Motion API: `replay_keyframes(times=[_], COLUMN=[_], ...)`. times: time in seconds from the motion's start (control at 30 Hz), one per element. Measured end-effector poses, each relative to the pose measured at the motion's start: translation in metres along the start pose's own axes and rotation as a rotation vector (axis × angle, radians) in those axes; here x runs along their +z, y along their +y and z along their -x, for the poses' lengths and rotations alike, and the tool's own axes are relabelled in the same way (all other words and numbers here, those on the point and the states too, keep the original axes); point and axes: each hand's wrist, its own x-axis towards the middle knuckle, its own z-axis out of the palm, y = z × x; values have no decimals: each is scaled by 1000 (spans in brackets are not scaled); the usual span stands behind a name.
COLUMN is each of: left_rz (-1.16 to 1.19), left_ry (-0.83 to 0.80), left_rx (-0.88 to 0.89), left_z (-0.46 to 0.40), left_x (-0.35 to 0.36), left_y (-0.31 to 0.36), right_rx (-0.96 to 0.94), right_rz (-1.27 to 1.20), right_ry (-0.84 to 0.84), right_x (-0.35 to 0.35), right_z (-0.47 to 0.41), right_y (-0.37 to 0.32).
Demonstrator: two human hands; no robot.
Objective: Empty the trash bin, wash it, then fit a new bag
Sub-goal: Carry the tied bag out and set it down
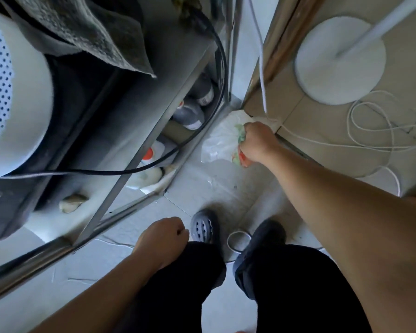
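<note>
Head view: right hand [256,143] grips trash bag [220,140] between rack [139,150] and doorframe [262,87].

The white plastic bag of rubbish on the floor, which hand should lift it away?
The right hand. Its grip is already closed round the white plastic bag of rubbish in the corner. The left hand is curled, empty, back near the knee.

Trash bag [216,140], centre frame: thin translucent plastic, crinkled, glossy. Rack frame [120,181], left: bare metal, polished, reflective. Cloth [94,32], upper left: coarse grey textile, matt. Floor [226,188]: pale tile, smooth, slight sheen. Lamp base [339,58], upper right: white, matt, smooth. Clogs [203,228], lower centre: perforated grey foam-like plastic, matt.
</note>
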Motion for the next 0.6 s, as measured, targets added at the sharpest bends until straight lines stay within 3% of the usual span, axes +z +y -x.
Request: replay_keyframes(times=[0.1, 0.27, 0.43, 0.6], left_rz=[20, 41, 19, 15], left_ry=[-2, -12, -33, -51], left_rx=[-25, -41, -42, -70], left_z=[-10, -21, -18, -2], left_x=[-4, -7, -8, -5], left_y=[-3, -5, -3, 1], right_rx=[4, 136, 146, 197], right_rz=[-60, -300, -416, -362], right_ry=[14, -131, -78, 43], right_x=[3, 18, 19, 5], right_z=[-23, -41, -40, -13], right_y=[-4, -2, 2, 8])
